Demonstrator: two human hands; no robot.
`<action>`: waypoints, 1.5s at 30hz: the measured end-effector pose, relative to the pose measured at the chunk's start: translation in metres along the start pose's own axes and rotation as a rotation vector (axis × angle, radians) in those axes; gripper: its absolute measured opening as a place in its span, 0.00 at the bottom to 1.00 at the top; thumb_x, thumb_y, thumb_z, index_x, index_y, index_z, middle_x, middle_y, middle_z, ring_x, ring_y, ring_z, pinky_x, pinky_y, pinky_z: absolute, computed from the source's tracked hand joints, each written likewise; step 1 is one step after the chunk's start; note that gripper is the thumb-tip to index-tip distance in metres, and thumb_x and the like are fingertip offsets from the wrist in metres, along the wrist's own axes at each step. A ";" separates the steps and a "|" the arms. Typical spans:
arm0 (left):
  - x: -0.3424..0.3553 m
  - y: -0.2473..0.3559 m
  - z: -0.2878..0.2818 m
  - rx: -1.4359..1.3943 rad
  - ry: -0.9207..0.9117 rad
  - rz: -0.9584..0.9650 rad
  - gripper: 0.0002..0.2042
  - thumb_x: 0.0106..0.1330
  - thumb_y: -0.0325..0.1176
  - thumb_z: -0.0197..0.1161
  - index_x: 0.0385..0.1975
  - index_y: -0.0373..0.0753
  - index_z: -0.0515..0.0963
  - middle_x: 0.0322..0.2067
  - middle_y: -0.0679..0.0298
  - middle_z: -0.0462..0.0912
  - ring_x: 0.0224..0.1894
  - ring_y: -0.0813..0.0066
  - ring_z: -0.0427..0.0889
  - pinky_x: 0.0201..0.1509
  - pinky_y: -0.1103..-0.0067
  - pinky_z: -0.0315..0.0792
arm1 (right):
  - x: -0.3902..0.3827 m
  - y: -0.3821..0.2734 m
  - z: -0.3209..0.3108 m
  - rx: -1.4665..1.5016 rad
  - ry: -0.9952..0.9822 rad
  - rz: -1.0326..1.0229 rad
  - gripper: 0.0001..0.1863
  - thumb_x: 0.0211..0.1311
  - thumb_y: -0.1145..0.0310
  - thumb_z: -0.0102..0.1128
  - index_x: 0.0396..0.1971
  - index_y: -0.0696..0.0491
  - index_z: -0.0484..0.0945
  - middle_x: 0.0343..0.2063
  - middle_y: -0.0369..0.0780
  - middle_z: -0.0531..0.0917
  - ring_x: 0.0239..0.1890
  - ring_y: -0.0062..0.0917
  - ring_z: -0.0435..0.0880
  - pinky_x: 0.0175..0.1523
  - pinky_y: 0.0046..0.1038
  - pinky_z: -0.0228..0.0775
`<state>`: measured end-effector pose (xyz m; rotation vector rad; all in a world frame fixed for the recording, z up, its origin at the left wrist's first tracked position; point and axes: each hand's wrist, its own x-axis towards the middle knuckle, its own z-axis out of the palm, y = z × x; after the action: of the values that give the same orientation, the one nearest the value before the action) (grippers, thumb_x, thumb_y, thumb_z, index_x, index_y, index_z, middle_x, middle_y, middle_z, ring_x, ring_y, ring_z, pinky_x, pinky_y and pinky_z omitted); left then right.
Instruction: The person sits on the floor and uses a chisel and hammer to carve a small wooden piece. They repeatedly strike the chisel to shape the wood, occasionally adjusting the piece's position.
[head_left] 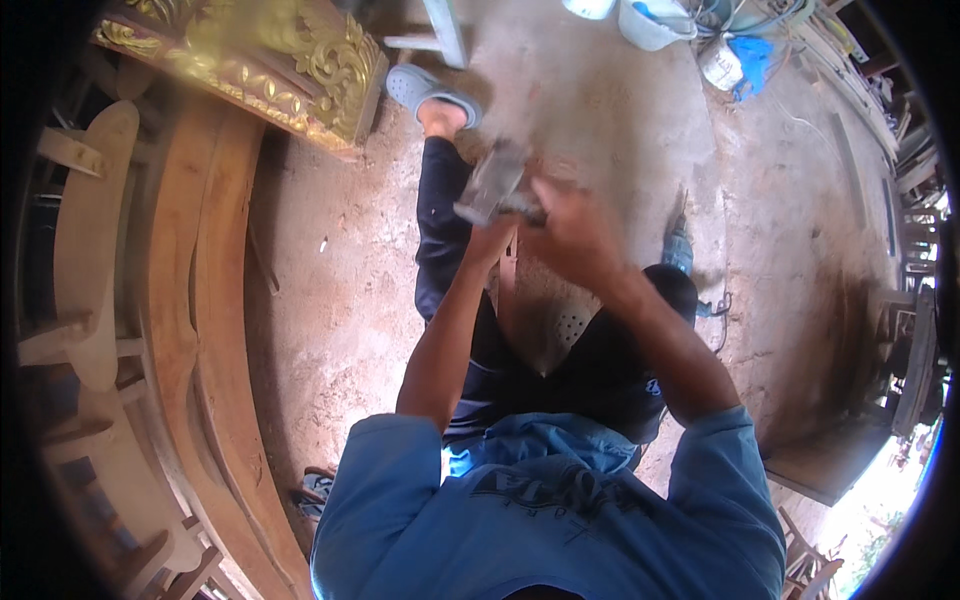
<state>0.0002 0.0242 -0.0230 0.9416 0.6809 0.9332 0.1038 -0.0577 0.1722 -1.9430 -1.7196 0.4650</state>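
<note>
In front of my knees, my right hand (572, 235) is closed around a hammer-like tool, blurred by motion. The tool's grey block-shaped head (497, 183) lies to the left of that hand, above my left hand (490, 243). My left hand's fingers are hidden behind the tool and the right hand. Just below the hands, a narrow reddish-brown strip (508, 270), wood by its look, points down between my legs. Whether my left hand grips it, I cannot tell.
A teal power drill (678, 250) lies on the floor by my right knee. Upper left stands a gold carved panel (300, 70). Long wooden planks (225, 300) and chair-like frames (95, 240) line the left. Buckets (655, 25) and a blue plastic bag (750, 65) sit far right.
</note>
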 end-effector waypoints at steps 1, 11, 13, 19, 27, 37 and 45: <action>0.001 0.000 0.003 0.011 -0.069 0.089 0.13 0.62 0.22 0.67 0.46 0.38 0.79 0.36 0.72 0.79 0.39 0.84 0.77 0.46 0.82 0.74 | 0.002 -0.010 -0.016 0.001 0.040 -0.039 0.16 0.58 0.68 0.64 0.45 0.58 0.77 0.31 0.49 0.86 0.35 0.44 0.88 0.40 0.42 0.77; -0.007 0.008 0.003 0.113 -0.121 -0.090 0.08 0.61 0.24 0.70 0.39 0.39 0.81 0.34 0.73 0.82 0.36 0.86 0.78 0.41 0.83 0.73 | 0.003 0.003 0.010 -0.177 -0.149 0.312 0.17 0.54 0.66 0.67 0.43 0.57 0.78 0.27 0.52 0.85 0.33 0.52 0.86 0.36 0.45 0.78; -0.004 0.004 0.003 0.120 -0.165 0.000 0.10 0.60 0.25 0.70 0.41 0.38 0.82 0.37 0.70 0.84 0.38 0.82 0.80 0.43 0.82 0.74 | 0.008 0.019 0.021 -0.103 -0.236 0.395 0.17 0.58 0.66 0.64 0.46 0.56 0.80 0.36 0.51 0.87 0.40 0.47 0.87 0.44 0.47 0.77; 0.004 -0.006 0.001 0.107 -0.201 -0.068 0.08 0.60 0.24 0.71 0.30 0.41 0.76 0.31 0.75 0.76 0.32 0.88 0.71 0.40 0.85 0.69 | -0.008 0.017 -0.023 0.264 0.194 -0.020 0.18 0.58 0.64 0.65 0.45 0.57 0.79 0.34 0.51 0.87 0.37 0.47 0.87 0.41 0.43 0.78; 0.008 -0.013 -0.008 0.320 -0.168 -0.156 0.19 0.62 0.25 0.67 0.54 0.34 0.78 0.42 0.66 0.83 0.43 0.80 0.79 0.47 0.80 0.75 | 0.001 0.024 0.030 0.024 -0.041 0.211 0.20 0.58 0.62 0.66 0.45 0.58 0.77 0.32 0.53 0.85 0.37 0.50 0.86 0.42 0.45 0.77; -0.081 -0.003 -0.013 0.678 -0.238 0.560 0.06 0.61 0.23 0.66 0.29 0.40 0.74 0.28 0.62 0.78 0.33 0.72 0.81 0.42 0.73 0.76 | -0.123 0.068 -0.069 0.276 0.048 0.579 0.18 0.55 0.70 0.65 0.45 0.62 0.77 0.30 0.49 0.86 0.33 0.39 0.87 0.40 0.38 0.76; 0.101 0.014 0.018 0.444 -0.001 -0.308 0.09 0.62 0.33 0.70 0.27 0.42 0.76 0.21 0.73 0.76 0.21 0.85 0.72 0.25 0.80 0.63 | -0.173 0.101 -0.037 0.361 0.174 1.068 0.12 0.57 0.73 0.61 0.41 0.61 0.77 0.20 0.36 0.78 0.18 0.18 0.75 0.23 0.26 0.66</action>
<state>0.0550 0.1109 -0.0116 1.1835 1.0251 0.5149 0.1823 -0.2416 0.1325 -2.3684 -0.3211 0.8484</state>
